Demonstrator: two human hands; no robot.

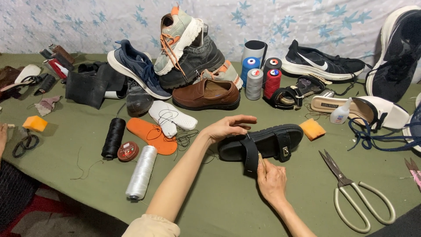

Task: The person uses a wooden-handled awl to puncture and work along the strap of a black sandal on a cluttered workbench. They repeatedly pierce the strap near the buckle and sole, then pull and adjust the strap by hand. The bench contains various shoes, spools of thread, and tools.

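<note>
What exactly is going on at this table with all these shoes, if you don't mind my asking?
A person is working on a black sandal lying on the green table. The left hand steadies the sandal's heel end, while the right hand pinches a thin tool at its loose strap. Big scissors, an orange sponge, thread spools and a pile of shoes lie around.

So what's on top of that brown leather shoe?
A heavy dark shoe rests above the brown shoe, with a pale sneaker with orange laces topping the pile. Exactly where they touch is hidden.
</note>
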